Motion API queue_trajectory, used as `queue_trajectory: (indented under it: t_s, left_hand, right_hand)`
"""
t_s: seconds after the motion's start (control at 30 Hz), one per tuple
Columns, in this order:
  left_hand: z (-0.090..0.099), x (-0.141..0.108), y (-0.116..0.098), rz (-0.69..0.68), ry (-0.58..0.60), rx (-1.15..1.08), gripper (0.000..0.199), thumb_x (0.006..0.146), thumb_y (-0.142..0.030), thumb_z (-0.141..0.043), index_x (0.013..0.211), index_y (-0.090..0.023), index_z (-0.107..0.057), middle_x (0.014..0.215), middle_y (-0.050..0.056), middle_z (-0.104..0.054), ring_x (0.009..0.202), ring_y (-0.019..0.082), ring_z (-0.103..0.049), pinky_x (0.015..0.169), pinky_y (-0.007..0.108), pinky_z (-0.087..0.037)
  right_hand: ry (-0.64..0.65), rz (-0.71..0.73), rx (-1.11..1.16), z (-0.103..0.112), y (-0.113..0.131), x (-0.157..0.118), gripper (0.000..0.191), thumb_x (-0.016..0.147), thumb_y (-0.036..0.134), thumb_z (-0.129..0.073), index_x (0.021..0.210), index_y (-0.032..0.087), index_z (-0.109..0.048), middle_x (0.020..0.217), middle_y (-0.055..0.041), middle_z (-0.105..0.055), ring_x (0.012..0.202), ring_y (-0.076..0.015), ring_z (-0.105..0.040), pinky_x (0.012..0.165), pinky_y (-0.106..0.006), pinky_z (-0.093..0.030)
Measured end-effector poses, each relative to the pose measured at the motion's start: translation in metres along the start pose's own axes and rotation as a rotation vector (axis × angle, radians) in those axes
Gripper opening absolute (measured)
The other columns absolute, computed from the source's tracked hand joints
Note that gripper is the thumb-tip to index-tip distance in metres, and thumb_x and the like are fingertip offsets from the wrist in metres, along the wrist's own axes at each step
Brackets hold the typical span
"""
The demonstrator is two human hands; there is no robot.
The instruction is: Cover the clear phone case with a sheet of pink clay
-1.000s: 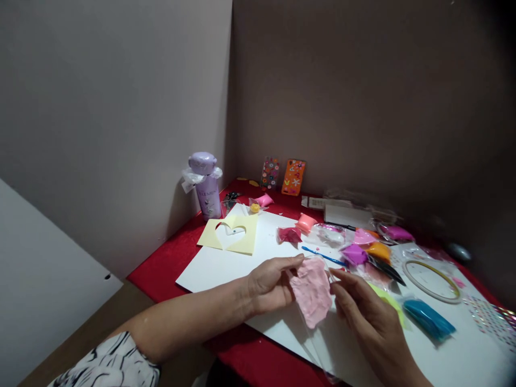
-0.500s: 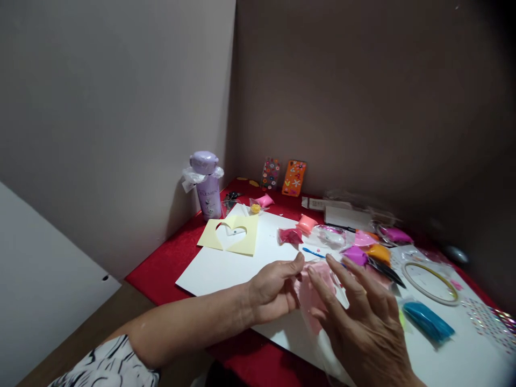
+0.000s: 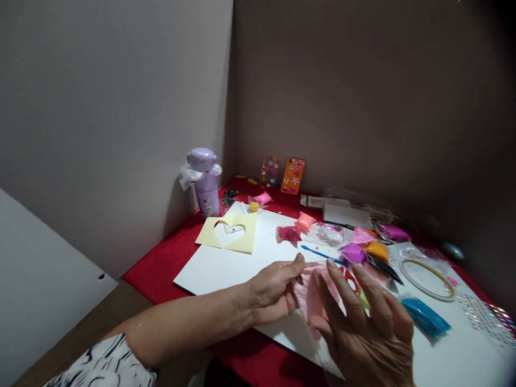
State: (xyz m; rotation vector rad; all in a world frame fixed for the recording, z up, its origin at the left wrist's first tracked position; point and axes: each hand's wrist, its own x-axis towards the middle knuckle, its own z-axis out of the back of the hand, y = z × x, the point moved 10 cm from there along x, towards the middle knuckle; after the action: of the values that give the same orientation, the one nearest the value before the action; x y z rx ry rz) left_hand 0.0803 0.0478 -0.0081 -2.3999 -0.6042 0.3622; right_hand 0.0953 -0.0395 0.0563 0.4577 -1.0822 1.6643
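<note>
Pale pink clay (image 3: 312,298) is spread over what looks like a clear phone case, held just above the front part of the white board. My left hand (image 3: 278,290) is closed around its left edge, thumb on top and fingers underneath. My right hand (image 3: 363,328) lies over the right side with fingers spread and fingertips touching the pink surface, hiding part of it. Just beyond the right fingers are red-handled scissors (image 3: 351,280) and a blue modelling tool (image 3: 322,253).
The white board (image 3: 209,274) lies on a red cloth. Several bags of coloured clay, a teal packet (image 3: 425,317) and a ring of tape (image 3: 427,279) surround my right hand. Yellow paper with a heart cutout (image 3: 245,236), a purple bottle (image 3: 206,185) and an orange phone case (image 3: 293,176) stand farther back.
My right hand has shifted slightly right across the pink clay, its fingers farther apart. The red scissor handles now show between the fingers. My left hand keeps its hold.
</note>
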Motion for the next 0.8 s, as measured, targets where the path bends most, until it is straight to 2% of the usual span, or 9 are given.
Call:
queue_trajectory:
  t_s: [0.2, 0.33, 0.43, 0.67, 0.8]
  left_hand:
    - [0.001, -0.002, 0.001, 0.010, -0.029, -0.013, 0.041, 0.093, -0.038, -0.043, 0.102, -0.005, -0.066, 0.088, 0.015, -0.066, 0.075, 0.016, -0.063, 0.081, 0.031, -0.046]
    - [0.001, -0.002, 0.001, 0.013, -0.032, -0.023, 0.042, 0.095, -0.035, -0.036, 0.105, -0.006, -0.065, 0.090, 0.014, -0.067, 0.076, 0.014, -0.063, 0.083, 0.029, -0.046]
    - [0.001, -0.001, 0.001, 0.011, -0.031, -0.020, 0.043, 0.095, -0.034, -0.035, 0.106, -0.006, -0.065, 0.089, 0.014, -0.067, 0.080, 0.015, -0.063, 0.085, 0.030, -0.045]
    - [0.004, 0.000, 0.002, 0.008, -0.051, -0.014, 0.041, 0.094, -0.036, -0.040, 0.107, -0.005, -0.064, 0.093, 0.016, -0.067, 0.087, 0.018, -0.064, 0.089, 0.032, -0.044]
    - [0.005, 0.000, 0.001, 0.005, -0.039, -0.019, 0.041, 0.092, -0.038, -0.045, 0.108, -0.005, -0.064, 0.096, 0.017, -0.067, 0.087, 0.019, -0.064, 0.090, 0.034, -0.042]
  right_hand:
    - [0.015, -0.032, 0.017, 0.000, -0.005, 0.000, 0.056, 0.089, 0.047, -0.040, 0.134, 0.013, -0.047, 0.135, -0.0115, -0.050, 0.136, -0.0361, -0.029, 0.104, -0.052, -0.029]
    - [0.025, -0.063, 0.003, 0.000, -0.009, -0.002, 0.055, 0.089, 0.047, -0.040, 0.136, 0.020, -0.045, 0.135, -0.0081, -0.050, 0.135, -0.0348, -0.031, 0.101, -0.050, -0.032]
    - [0.037, -0.092, 0.029, -0.002, -0.013, -0.003, 0.057, 0.089, 0.048, -0.038, 0.139, 0.019, -0.041, 0.134, -0.0088, -0.052, 0.134, -0.0370, -0.032, 0.098, -0.053, -0.034]
    - [0.052, -0.138, 0.097, -0.002, -0.020, -0.008, 0.054, 0.090, 0.043, -0.038, 0.137, 0.018, -0.042, 0.135, -0.0121, -0.050, 0.133, -0.0398, -0.032, 0.097, -0.055, -0.032]
    - [0.035, -0.162, 0.168, -0.003, -0.027, -0.011, 0.051, 0.090, 0.044, -0.035, 0.135, 0.022, -0.046, 0.136, -0.0100, -0.049, 0.131, -0.0381, -0.035, 0.097, -0.053, -0.032]
